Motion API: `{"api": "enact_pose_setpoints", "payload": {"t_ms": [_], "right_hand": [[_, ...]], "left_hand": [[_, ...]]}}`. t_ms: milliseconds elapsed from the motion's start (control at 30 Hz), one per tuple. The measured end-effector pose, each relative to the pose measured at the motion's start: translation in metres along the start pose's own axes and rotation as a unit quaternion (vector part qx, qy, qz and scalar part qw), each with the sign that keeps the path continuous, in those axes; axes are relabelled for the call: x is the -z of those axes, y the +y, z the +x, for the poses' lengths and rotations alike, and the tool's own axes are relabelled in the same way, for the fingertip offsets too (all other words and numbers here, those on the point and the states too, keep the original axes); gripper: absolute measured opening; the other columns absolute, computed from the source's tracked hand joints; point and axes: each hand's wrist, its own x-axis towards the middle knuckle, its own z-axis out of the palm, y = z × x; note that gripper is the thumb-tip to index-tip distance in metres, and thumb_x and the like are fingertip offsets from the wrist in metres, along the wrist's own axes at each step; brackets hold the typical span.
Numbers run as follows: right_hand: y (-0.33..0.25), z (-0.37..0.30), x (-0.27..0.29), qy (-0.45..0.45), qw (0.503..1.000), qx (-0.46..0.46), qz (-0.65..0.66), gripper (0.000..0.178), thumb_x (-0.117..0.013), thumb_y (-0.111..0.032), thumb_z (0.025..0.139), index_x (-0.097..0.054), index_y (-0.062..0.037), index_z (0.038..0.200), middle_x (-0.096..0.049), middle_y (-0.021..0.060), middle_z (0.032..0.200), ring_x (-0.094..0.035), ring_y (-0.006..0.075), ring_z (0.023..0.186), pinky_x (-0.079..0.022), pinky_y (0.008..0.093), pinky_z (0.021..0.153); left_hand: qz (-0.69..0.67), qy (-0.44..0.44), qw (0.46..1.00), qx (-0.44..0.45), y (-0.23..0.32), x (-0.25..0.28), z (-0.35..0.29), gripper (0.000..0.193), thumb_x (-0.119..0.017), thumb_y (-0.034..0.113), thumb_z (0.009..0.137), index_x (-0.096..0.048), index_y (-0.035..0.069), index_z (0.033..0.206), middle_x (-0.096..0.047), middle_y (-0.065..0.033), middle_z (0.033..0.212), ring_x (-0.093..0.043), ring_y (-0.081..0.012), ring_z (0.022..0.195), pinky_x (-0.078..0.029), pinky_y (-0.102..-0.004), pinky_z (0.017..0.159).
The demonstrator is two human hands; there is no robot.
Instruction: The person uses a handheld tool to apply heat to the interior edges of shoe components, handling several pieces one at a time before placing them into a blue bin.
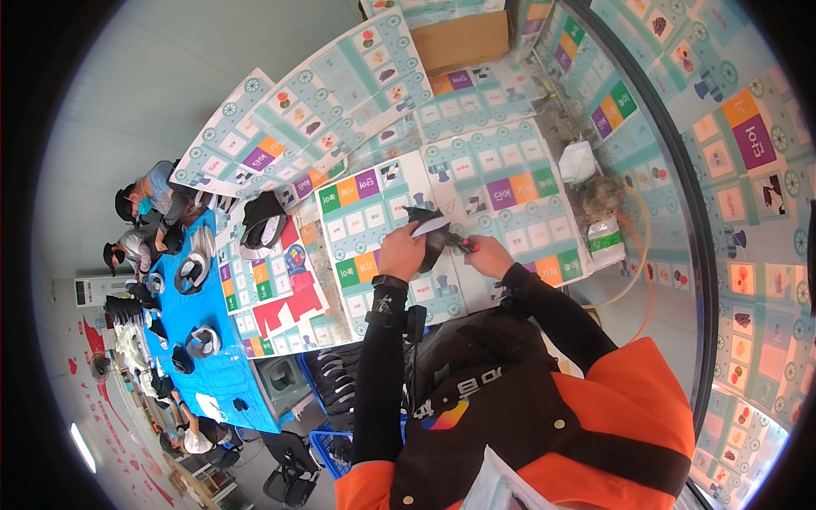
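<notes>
My left hand (401, 253) is closed on a dark cap (434, 246) with a pale grey, curved brim-like part (430, 227) above the fingers. The cap is held over the printed boards in front of me. Close by on its right, my right hand (490, 257) is wrapped round a small tool (467, 245) with black and red parts; its kind is too small to tell. The tool's front end meets or nearly meets the cap's right side; I cannot tell if they touch. A black cap with a grey brim (264, 226) rests farther left on the worktop.
Printed boards (527, 153) cover the worktop and stand as screens round it. A cardboard box (460, 42) is at the back. At right lie a white-and-green packet (605, 241) and a thin hose (642, 280). Co-workers (151, 200) sit along a blue table (223, 320) with several caps.
</notes>
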Motion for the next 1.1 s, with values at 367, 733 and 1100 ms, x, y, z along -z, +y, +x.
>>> {"api": "enact_pose_setpoints", "payload": {"t_ms": [367, 733, 1100], "right_hand": [[-0.021, -0.003, 0.004, -0.023, 0.999, 0.029, -0.004, 0.025, -0.063, -0.013, 0.08, -0.069, 0.0036, 0.098, -0.068, 0.0288, 0.09, -0.065, 0.0473, 0.09, -0.052, 0.0471, 0.078], [-0.036, -0.019, 0.019, -0.091, 0.993, -0.027, 0.065, 0.021, -0.061, -0.016, 0.085, -0.069, 0.0013, 0.093, -0.068, 0.0158, 0.073, -0.066, 0.0284, 0.067, -0.049, 0.0399, 0.064], [-0.008, -0.016, 0.01, -0.075, 0.99, -0.062, 0.098, 0.014, -0.064, -0.009, 0.076, -0.065, 0.0029, 0.083, -0.063, 0.0119, 0.063, -0.061, 0.0203, 0.055, -0.046, 0.0368, 0.055]], "left_hand": [[-0.008, 0.029, 0.999, -0.023, -0.014, 0.0, -0.006, 0.036, -0.066, 0.03, 0.093, -0.073, 0.009, 0.122, -0.073, -0.0232, 0.099, -0.071, -0.0399, 0.091, -0.057, -0.0455, 0.081], [-0.025, 0.009, 1.0, 0.007, -0.013, 0.0, -0.009, 0.036, -0.068, 0.027, 0.089, -0.073, 0.009, 0.121, -0.073, -0.0207, 0.106, -0.07, -0.0398, 0.097, -0.056, -0.0469, 0.086], [-0.022, 0.006, 1.0, 0.015, -0.013, -0.004, -0.006, 0.037, -0.065, 0.029, 0.09, -0.073, 0.009, 0.121, -0.073, -0.0218, 0.107, -0.069, -0.0406, 0.099, -0.056, -0.048, 0.088]]}}
